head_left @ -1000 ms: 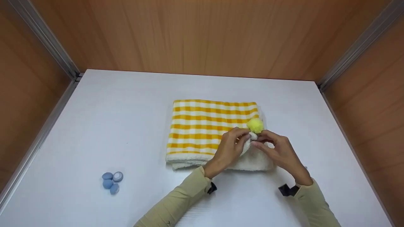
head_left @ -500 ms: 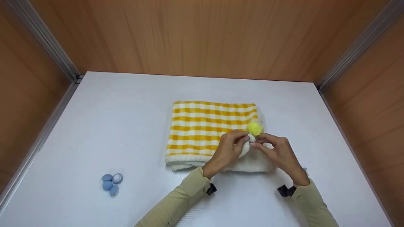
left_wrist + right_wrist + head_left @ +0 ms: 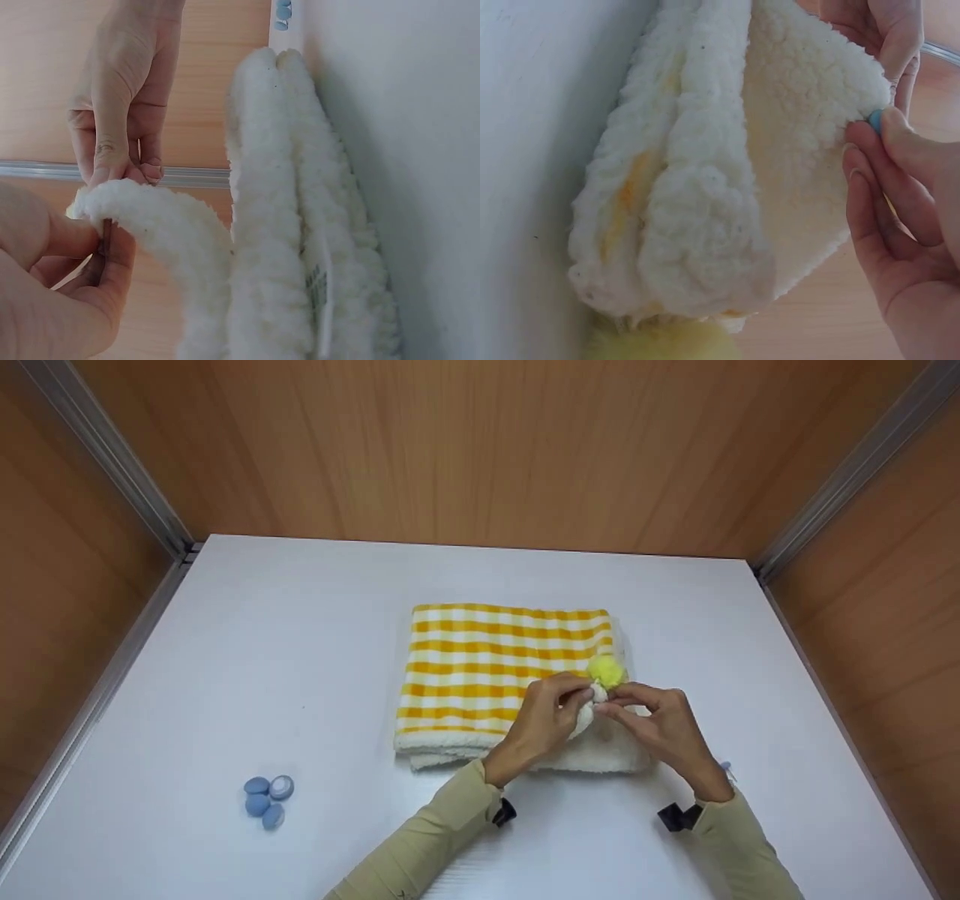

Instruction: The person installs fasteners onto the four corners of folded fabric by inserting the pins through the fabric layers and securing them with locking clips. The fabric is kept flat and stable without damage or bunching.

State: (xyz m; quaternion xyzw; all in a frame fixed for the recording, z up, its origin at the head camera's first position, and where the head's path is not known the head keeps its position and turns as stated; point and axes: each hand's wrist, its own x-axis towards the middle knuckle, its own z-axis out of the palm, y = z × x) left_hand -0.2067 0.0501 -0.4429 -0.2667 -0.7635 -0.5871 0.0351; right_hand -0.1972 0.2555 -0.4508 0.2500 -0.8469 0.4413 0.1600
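A folded blanket (image 3: 480, 660), yellow-and-white checked outside and fluffy white inside, lies on the table with a yellow pompom (image 3: 606, 670) by its near right corner. My left hand (image 3: 541, 716) pinches a lifted white edge of the blanket between thumb and fingers. Opposite it, my right hand (image 3: 664, 725) pinches a small round blue piece (image 3: 875, 120) against that same edge, as the right wrist view shows. Most of the piece is hidden by the fingertips. In the left wrist view the lifted fluffy edge (image 3: 161, 221) curves up to both sets of fingertips.
Several blue round pieces (image 3: 257, 805) lie grouped on the white table (image 3: 187, 697) at the left. Another small blue item (image 3: 726, 766) lies beside my right wrist. A label (image 3: 321, 296) sticks out between the blanket's layers. Wooden panels (image 3: 480, 450) enclose the table.
The head view has shifted slightly, so everything sits a little lower. Both hands stay at the same corner with only small finger movements.
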